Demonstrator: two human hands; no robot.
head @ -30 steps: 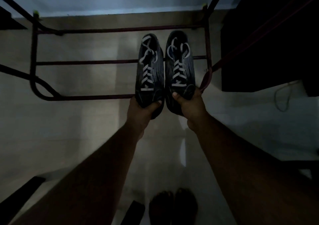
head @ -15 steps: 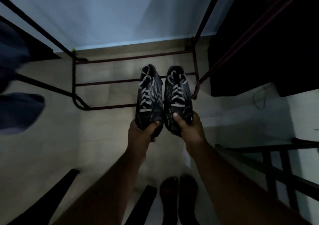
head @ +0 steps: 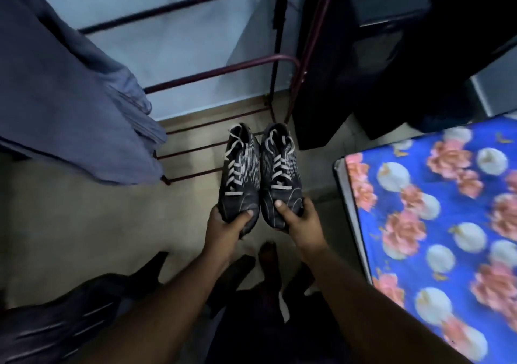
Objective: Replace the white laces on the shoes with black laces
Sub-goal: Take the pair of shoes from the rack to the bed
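White laces [head: 275, 165] run away from my fingers along 2 shoes; left hand [head: 226, 224] and right hand [head: 300, 221] each grip 1 toe.

Dim room, motion blur at edges, wide-angle bending

Shoes [head: 260, 173] side by side (rack [head: 223, 70] behind, bed [head: 436, 224] right).
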